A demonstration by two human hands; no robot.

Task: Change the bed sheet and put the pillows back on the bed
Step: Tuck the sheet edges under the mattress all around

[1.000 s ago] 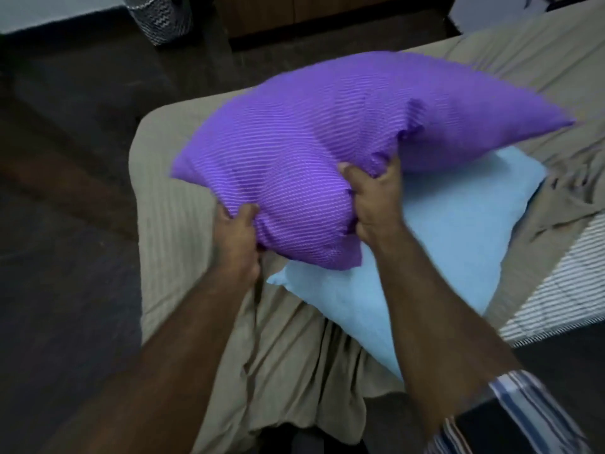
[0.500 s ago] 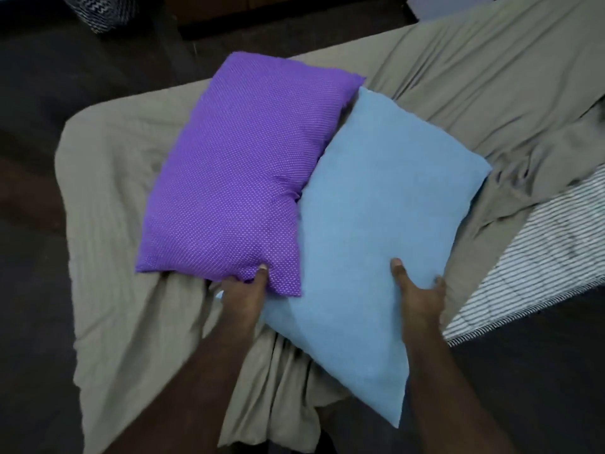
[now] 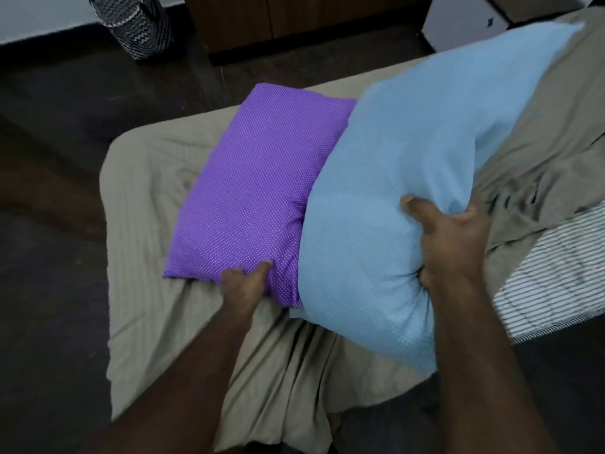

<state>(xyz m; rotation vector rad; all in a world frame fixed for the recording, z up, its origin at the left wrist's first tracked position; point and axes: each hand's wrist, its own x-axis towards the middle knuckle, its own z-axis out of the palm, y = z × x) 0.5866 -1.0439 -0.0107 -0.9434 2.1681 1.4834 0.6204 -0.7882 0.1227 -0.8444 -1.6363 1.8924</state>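
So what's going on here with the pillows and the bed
A person is handling two pillows on a bed. The left hand grips the near corner of the purple pillow, which lies flat on the wrinkled beige sheet. The right hand grips the near end of the light blue pillow, whose far end looks raised and blurred with motion. The sheet is bunched and not smoothed out, and the striped mattress is bare at the right.
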